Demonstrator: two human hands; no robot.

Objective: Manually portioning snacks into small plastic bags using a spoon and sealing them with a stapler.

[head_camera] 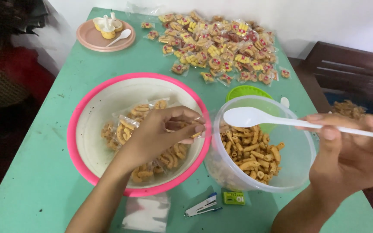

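Note:
My left hand [162, 131] reaches over the pink-rimmed white basin [83, 129] and pinches a small clear packet of fried snack pieces [185, 129] at the basin's right rim. Several filled packets [128, 125] lie in the basin. My right hand [350, 151] holds a white plastic spoon [255, 117] by its handle, its bowl hovering empty over the clear plastic bowl [298, 159]. That bowl holds loose fried snack pieces [251, 151].
A large heap of sealed snack packets [221, 45] covers the far side of the green table [35, 190]. A pink plate [93, 41] with small cups and a spoon sits far left. A stapler [201, 206], staple box [234, 197] and empty clear bags [145, 213] lie near me. A green lid [247, 90] peeks behind the clear bowl.

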